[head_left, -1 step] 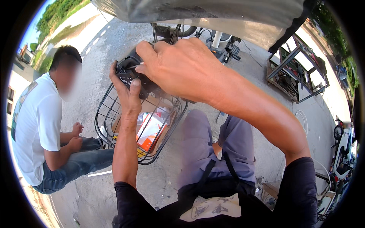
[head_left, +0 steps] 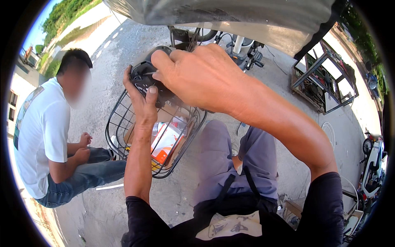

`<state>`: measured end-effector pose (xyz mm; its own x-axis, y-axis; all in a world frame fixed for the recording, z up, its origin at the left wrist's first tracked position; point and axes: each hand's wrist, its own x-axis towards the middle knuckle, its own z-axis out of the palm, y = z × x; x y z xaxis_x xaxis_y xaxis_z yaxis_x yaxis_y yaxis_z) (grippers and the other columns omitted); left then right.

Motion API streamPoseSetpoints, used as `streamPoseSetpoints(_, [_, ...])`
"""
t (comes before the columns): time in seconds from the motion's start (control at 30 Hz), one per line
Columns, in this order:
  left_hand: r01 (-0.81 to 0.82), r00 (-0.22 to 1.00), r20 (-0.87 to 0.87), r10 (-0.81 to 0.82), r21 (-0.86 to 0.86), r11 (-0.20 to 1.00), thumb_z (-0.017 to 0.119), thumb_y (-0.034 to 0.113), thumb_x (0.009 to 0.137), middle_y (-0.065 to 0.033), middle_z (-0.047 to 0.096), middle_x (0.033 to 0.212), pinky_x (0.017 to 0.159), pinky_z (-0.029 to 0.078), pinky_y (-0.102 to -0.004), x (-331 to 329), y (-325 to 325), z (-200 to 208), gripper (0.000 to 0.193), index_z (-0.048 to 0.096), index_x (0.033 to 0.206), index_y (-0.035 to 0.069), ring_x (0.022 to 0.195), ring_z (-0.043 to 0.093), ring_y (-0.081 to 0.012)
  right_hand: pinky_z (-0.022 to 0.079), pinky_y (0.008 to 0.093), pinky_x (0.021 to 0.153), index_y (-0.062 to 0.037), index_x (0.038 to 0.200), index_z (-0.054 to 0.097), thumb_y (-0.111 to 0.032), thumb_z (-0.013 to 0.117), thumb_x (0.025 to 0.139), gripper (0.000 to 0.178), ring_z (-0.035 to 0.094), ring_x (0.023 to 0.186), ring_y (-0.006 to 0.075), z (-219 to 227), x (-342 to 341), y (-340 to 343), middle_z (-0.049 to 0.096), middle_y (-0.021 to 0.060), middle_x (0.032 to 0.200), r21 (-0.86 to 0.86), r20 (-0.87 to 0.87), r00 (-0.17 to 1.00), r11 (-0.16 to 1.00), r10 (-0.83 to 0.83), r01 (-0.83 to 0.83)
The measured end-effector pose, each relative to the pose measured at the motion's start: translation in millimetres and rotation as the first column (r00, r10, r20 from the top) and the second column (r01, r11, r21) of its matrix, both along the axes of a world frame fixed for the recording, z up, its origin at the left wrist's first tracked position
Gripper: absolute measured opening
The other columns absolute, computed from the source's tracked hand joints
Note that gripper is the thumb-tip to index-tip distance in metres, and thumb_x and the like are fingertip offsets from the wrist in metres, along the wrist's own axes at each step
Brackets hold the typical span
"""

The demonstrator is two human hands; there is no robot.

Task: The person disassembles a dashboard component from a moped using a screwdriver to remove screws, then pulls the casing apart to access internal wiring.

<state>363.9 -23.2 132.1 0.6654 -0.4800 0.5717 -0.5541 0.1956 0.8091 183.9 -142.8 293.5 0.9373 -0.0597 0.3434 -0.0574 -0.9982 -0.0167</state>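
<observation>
A black plastic housing (head_left: pixel 142 84) with a rounded, hollow face is held up over a black wire basket (head_left: pixel 117 136). My left hand (head_left: pixel 142 101) grips its near left side, the thumb pressed on the front and a finger along the outer edge. Above it, my right hand (head_left: pixel 197 76) is closed, with a thin metal shaft (head_left: pixel 148 74) showing beside its thumb and pointing at the housing. Most of what the right fingers hold is hidden behind that hand. In the basket lie a white and orange box (head_left: pixel 165 142), clear plastic wrapping and cardboard.
A person in a white shirt (head_left: pixel 51 123) sits close by on the left. Overhead hangs a grey cover (head_left: pixel 230 14), with handlebar parts (head_left: pixel 242 53) beneath. A metal frame rack (head_left: pixel 323 78) stands at right on the concrete, near a coiled white cable (head_left: pixel 328 129).
The whole view shifts slightly, so things sit a little farther right. Both hands keep the same hold on the housing and the shaft.
</observation>
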Motion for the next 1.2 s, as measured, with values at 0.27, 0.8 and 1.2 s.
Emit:
streamPoseSetpoints(0.27, [0.104,0.993,-0.059,-0.106,-0.046,0.994,0.071,0.067,0.09,-0.0206,0.054,0.14,0.11,0.047,-0.0438,-9.7,-3.1,11.3,0.113,0.016,0.164,0.002,0.125,0.058,-0.0298,0.061,0.0453,0.071,-0.0044,0.105,0.064,-0.017,0.07,0.089,0.021,0.074,0.086,0.0368,-11.8,6.8,-14.8,0.064,0.0169,0.098,-0.055,0.398,0.835,0.919,0.379,-0.391])
streamPoseSetpoints(0.8, [0.106,0.992,-0.059,-0.108,-0.038,0.994,0.067,0.039,0.091,-0.0208,0.053,0.142,0.113,0.044,-0.0438,-10.3,2.4,17.5,0.097,0.015,0.164,0.003,0.129,0.055,-0.0304,0.06,0.0434,0.072,-0.0053,0.109,0.061,-0.015,0.073,0.087,0.027,0.074,0.092,0.0324,7.2,-1.8,13.0,0.059,0.0139,0.102,0.042,0.003,0.998,0.998,-0.055,0.055])
streamPoseSetpoints(1.2, [0.15,0.984,-0.083,-0.156,-0.073,0.986,0.066,0.049,0.094,-0.0227,0.053,0.144,0.116,0.041,-0.0453,-14.1,0.7,21.7,0.1,0.015,0.164,-0.001,0.131,0.055,-0.0322,0.06,0.0419,0.068,-0.0048,0.108,0.061,-0.017,0.071,0.089,0.024,0.074,0.084,0.0304,5.0,3.2,9.8,0.061,0.0123,0.102,-0.004,0.126,0.991,0.999,0.036,-0.036])
